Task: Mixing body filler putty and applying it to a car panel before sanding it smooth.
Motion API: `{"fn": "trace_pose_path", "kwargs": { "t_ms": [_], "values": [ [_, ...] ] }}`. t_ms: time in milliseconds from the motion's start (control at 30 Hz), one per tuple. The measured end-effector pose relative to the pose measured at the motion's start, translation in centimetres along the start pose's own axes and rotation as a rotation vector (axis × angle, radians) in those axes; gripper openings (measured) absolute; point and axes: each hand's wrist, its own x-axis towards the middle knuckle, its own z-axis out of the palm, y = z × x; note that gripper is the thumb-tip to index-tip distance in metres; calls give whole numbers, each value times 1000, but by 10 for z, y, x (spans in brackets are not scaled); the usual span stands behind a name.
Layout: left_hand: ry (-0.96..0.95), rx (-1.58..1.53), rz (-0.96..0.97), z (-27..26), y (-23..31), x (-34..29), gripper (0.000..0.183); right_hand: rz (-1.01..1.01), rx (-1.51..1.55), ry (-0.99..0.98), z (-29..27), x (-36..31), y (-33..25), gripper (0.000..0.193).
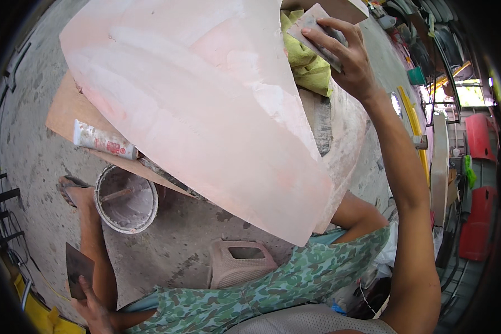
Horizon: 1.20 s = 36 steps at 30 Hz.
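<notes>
At the lower left, my left hand point(90, 312) is closed on a dark, thin, rectangular putty spreader point(78, 264), its thumb on the flat face. My right hand point(350, 58) reaches to the upper right and grips a grey, putty-smeared flat plate point(310, 25), which looks like another spreader. This plate stands over a crumpled yellow-green cloth point(312, 69) by the right edge of a large, curved panel point(217, 117). Pinkish and whitish filler patches cover the panel. A white tube point(104, 140) lies on a brown board point(67, 108) that sticks out under the panel's left side.
Below the board, a round bucket point(149, 220) of greyish-pink paste with a stick in it stands on the concrete floor point(178, 228). A low plastic stool point(242, 270) is by my legs. Red panels point(479, 222) and a yellow bar point(412, 122) are at the right.
</notes>
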Motion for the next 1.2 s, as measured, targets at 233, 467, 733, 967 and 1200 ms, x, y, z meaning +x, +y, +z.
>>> {"fn": "trace_pose_path", "kwargs": {
  "t_ms": [233,467,733,967,1200],
  "values": [
    [18,27,-67,12,-4,-10,55,290,92,185,-50,-28,-65,59],
    [-65,-433,-72,29,21,-30,42,694,842,411,-110,-57,-166,42],
    [-372,-1072,-4,105,149,-105,34,558,1090,303,-135,-100,-293,56],
    [-574,-1364,-233,127,210,-145,39,290,1056,289,-95,-117,-351,58],
    [-519,-1227,-246,145,173,-156,41,201,1006,233,-55,-139,-363,51]
  ]
}}
